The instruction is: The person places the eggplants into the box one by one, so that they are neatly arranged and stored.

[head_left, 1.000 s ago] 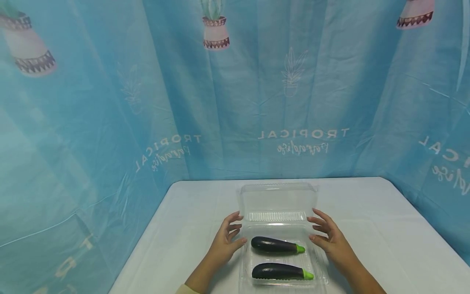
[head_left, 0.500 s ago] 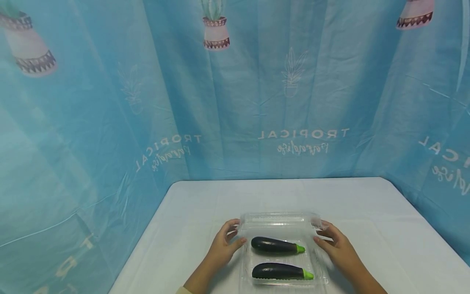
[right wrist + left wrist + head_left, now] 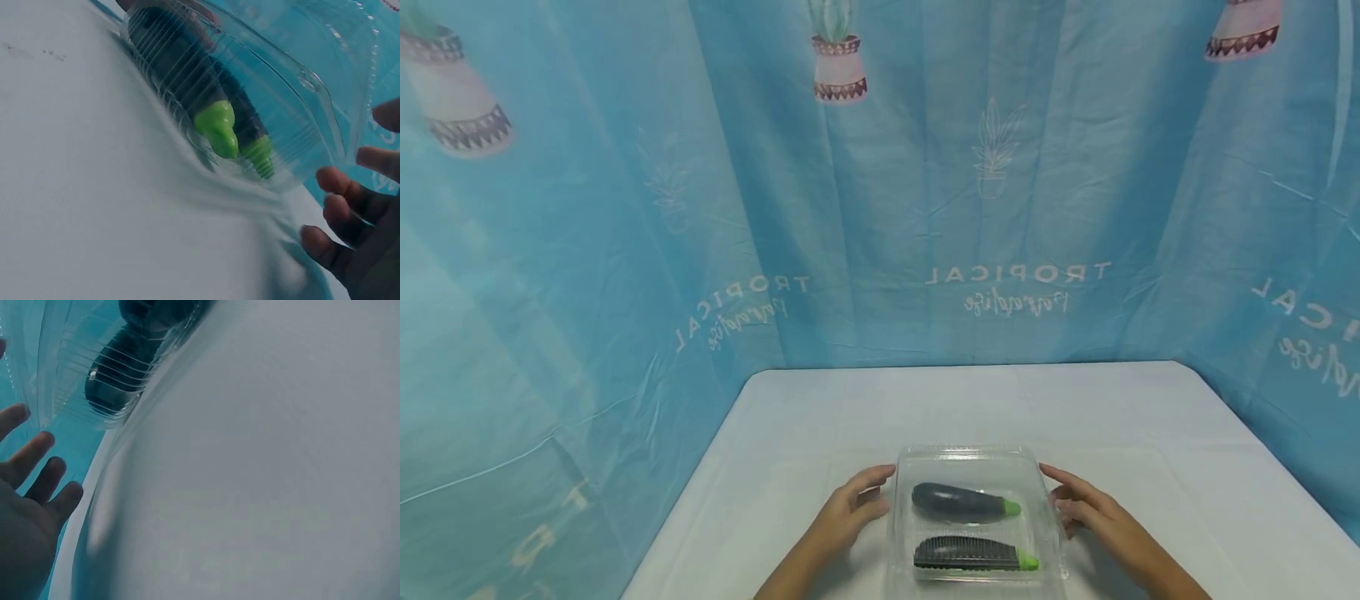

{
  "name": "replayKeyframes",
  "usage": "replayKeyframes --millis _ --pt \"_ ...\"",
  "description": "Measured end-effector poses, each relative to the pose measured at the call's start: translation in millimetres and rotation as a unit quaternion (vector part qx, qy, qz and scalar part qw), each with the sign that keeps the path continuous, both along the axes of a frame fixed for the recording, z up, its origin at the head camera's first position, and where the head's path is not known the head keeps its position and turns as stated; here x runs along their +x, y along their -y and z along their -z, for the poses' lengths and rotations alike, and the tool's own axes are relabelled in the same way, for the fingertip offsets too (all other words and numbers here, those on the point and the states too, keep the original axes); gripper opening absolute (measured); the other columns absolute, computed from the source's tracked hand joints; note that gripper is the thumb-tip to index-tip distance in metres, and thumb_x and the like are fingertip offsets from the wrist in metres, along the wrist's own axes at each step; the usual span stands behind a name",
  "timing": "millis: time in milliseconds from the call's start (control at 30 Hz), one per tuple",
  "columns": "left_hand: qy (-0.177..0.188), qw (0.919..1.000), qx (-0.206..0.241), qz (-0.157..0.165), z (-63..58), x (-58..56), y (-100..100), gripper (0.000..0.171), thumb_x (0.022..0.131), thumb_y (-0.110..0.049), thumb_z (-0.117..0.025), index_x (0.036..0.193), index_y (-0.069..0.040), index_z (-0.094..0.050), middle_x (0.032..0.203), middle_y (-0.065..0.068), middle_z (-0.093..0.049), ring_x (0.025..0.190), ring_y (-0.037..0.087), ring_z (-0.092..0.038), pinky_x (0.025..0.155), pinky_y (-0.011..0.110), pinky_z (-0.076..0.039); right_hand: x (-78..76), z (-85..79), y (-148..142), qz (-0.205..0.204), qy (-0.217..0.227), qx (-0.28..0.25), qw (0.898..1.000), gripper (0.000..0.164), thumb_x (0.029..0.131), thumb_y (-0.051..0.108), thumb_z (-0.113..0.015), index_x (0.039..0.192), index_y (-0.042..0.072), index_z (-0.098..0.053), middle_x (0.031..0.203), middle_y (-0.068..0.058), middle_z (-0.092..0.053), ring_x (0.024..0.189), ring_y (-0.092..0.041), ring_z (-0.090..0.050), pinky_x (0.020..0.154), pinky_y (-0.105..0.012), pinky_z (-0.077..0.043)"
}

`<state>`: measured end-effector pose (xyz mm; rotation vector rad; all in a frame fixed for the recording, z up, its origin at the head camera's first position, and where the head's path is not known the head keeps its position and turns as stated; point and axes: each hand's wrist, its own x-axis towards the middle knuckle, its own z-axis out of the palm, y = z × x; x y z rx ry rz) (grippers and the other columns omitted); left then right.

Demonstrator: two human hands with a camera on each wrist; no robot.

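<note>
A clear plastic clamshell container (image 3: 977, 467) lies on the table, its see-through lid folded down over the base. Two dark eggplants (image 3: 961, 503) with bright green stem ends lie inside, one behind the other, seen through the plastic. My left hand (image 3: 850, 510) is at the container's left side, fingertips at the lid's edge; in the left wrist view its fingers (image 3: 37, 450) are spread and fairly straight. On the opposite side, my right hand (image 3: 1093, 510) has its fingertips by the lid's right edge, fingers loosely bent in the right wrist view. Whether the lid is fastened cannot be seen.
A white-covered table (image 3: 805, 417) extends around the container, with its far edge behind it. Blue printed curtains (image 3: 880, 208) hang behind the table and along both sides.
The lid, first laid back behind the base, has swung forward and down over the eggplants. Both hands followed it toward me and now sit a little lower at the container's sides.
</note>
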<state>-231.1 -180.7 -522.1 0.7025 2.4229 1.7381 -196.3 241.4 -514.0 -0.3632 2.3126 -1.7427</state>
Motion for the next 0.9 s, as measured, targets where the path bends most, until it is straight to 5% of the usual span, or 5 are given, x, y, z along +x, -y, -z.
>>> replayKeyframes --millis 133,300,500,700,900 --pt "-0.005 0.9991 -0.005 0.043 0.1 1.7 4 0.061 0.099 -0.021 -0.075 0.152 -0.004 -0.052 0.156 0.013 -0.051 0.141 0.038 -0.048 0.117 0.047 -0.04 -0.2 3.1 -9 -0.099 0.029 -0.053 0.993 0.064 0.116 0.02 -0.04 0.168 0.003 -0.007 0.086 -0.021 -0.051 0.066 -0.032 -0.042 0.067 -0.039 -0.051" --pt "-0.001 0.9975 -0.017 0.068 -1.6 3.8 8 0.073 0.094 -0.021 -0.079 0.157 -0.003 -0.046 0.153 0.014 -0.054 0.136 0.033 -0.054 0.11 0.038 -0.049 0.6 8.9 -16 -0.193 0.044 -0.101 0.975 0.074 0.113 0.005 -0.039 0.168 0.011 0.01 0.079 -0.029 -0.047 0.065 -0.044 -0.037 0.066 -0.038 -0.056" --pt "0.018 0.996 -0.035 0.08 -5.8 6.0 10 0.085 0.088 -0.024 -0.082 0.161 -0.008 -0.043 0.146 0.012 -0.059 0.123 0.021 -0.061 0.094 0.031 -0.058 5.2 8.1 -15 -0.221 0.074 -0.101 0.967 0.091 0.109 0.006 -0.05 0.166 0.022 0.02 0.087 -0.018 -0.066 0.07 -0.023 -0.063 0.072 -0.037 -0.062" --pt "0.07 0.9901 -0.026 0.119 -11.8 7.4 15 0.101 0.08 -0.017 -0.087 0.165 -0.01 -0.034 0.136 0.012 -0.059 0.106 0.026 -0.065 0.083 0.032 -0.062 9.6 5.9 -15 -0.253 0.086 -0.122 0.956 0.098 0.107 0.002 -0.051 0.163 0.023 0.027 0.089 -0.014 -0.068 0.067 -0.025 -0.06 0.072 -0.033 -0.062" --pt "0.114 0.9823 -0.027 0.146 -16.3 10.1 15 0.111 0.08 -0.015 -0.089 0.169 -0.011 -0.022 0.111 0.01 -0.062 0.091 0.028 -0.065 0.074 0.026 -0.059 12.4 4.3 -13 -0.247 0.087 -0.127 0.957 0.1 0.106 0.001 -0.051 0.163 0.025 0.027 0.087 -0.014 -0.068 0.068 -0.018 -0.063 0.071 -0.035 -0.063"
